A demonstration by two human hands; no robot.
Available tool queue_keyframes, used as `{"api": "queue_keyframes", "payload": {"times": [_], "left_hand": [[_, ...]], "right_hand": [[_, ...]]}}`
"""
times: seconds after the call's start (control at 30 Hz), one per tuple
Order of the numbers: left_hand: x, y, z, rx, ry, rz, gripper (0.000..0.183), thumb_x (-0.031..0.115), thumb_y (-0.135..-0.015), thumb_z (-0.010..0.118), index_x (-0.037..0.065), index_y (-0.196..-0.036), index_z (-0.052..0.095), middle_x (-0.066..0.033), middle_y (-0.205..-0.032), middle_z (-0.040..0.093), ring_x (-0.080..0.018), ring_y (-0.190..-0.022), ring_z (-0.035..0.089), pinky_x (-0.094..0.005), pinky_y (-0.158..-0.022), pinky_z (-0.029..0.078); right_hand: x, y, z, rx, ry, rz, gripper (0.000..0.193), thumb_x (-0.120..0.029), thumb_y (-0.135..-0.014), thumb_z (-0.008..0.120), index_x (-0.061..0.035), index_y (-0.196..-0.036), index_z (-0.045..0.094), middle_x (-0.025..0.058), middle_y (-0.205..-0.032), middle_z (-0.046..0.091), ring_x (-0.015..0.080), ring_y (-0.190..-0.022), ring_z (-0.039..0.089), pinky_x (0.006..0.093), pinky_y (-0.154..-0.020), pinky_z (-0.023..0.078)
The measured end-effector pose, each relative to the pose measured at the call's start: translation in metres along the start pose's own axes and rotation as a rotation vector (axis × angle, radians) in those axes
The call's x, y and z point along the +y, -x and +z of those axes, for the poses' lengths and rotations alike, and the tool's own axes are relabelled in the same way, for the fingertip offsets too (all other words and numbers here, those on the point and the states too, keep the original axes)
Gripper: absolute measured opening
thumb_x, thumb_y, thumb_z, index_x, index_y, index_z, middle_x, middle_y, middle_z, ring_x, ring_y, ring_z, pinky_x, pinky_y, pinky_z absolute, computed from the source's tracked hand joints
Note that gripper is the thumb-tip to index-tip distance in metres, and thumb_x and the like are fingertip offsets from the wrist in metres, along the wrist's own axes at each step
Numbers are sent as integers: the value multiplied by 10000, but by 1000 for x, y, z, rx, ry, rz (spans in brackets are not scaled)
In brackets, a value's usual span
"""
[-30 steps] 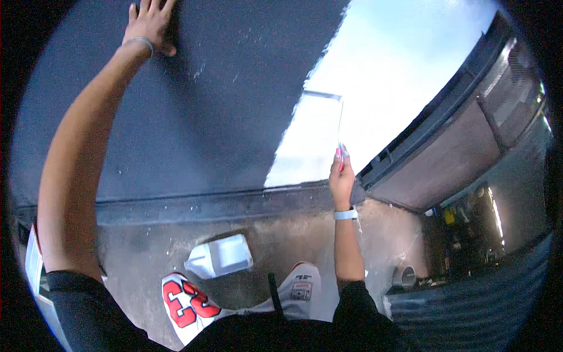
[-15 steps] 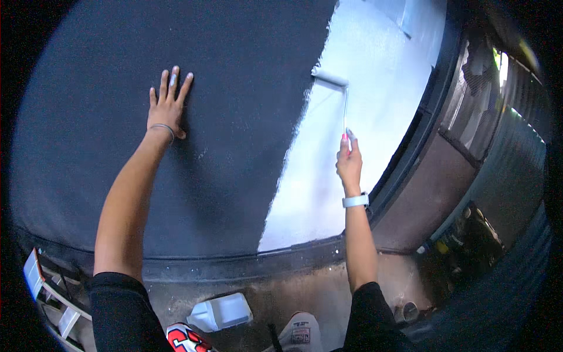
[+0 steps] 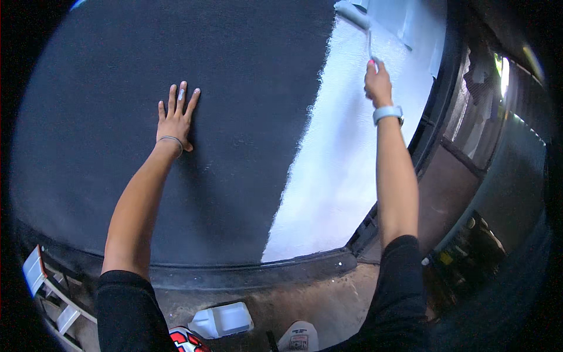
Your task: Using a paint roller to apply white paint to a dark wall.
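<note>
Across wall (image 3: 252,170), coated white rightward, uncoated leftward; grasping roller (image 3: 353,16) in right grip (image 3: 379,85), with left grip (image 3: 175,126) released, flat.

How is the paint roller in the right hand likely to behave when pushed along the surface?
The paint roller likely turns as it moves, being cylindrical at its far end. It is probably light, since the right hand alone holds it out at arm's length. Its thin rod looks straight, so seems fairly stiff, but might flex under hard pressing.

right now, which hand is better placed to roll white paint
Probably the right hand: it holds the pink-handled white paint roller; the left hand lies open against the matte black surface.
</note>
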State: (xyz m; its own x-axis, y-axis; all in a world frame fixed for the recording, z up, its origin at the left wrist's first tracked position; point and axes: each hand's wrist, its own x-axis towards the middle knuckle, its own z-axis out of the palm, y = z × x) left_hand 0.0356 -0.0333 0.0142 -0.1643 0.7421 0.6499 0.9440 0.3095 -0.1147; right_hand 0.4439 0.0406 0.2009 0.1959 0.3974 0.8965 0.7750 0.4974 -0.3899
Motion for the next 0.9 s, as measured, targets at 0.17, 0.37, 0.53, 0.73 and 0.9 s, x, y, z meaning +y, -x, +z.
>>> {"api": "queue_keyframes", "payload": {"times": [0.17,0.37,0.53,0.73,0.9], "left_hand": [[8,7,-11,-84,-80,-62,1472,339,-485,937,271,-1524,-102,-86,-1605,-98,-307,-1473,-73,-522,-1182,164],[4,-8,15,94,-125,-23,1452,321,-502,939,278,-1526,-90,-95,-1610,-37,-321,-1475,-29,-557,-1162,205],[13,-11,-2,-3,-89,-1,1534,406,-442,945,128,-1521,-109,-215,-1575,-115,-415,-1452,-82,-573,-1157,151],[24,-10,12,19,-94,12,1561,384,-418,956,140,-1521,-120,-208,-1577,-111,-414,-1453,-83,-582,-1151,158],[35,-5,17,0,-66,-2,1542,376,-438,953,134,-1520,-118,-204,-1577,-114,-415,-1452,-89,-582,-1151,156]], "right_hand": [[-19,-23,-3,-67,-56,95,447,-343,-929,399,-97,-1277,530,235,-998,672,387,-751,677,433,-718,549],[60,52,29,20,-37,-100,446,-384,-978,464,-111,-1331,489,48,-695,568,125,-504,523,280,-421,414],[126,193,36,-70,61,-79,452,-385,-980,427,-98,-1325,482,178,-904,619,333,-759,583,408,-668,468],[152,329,18,-187,112,72,405,-318,-993,440,-85,-1323,481,281,-1022,647,480,-921,624,508,-786,515],[180,425,8,-319,125,223,406,-288,-990,477,-73,-1334,473,263,-1004,657,445,-919,640,477,-741,535]]}}
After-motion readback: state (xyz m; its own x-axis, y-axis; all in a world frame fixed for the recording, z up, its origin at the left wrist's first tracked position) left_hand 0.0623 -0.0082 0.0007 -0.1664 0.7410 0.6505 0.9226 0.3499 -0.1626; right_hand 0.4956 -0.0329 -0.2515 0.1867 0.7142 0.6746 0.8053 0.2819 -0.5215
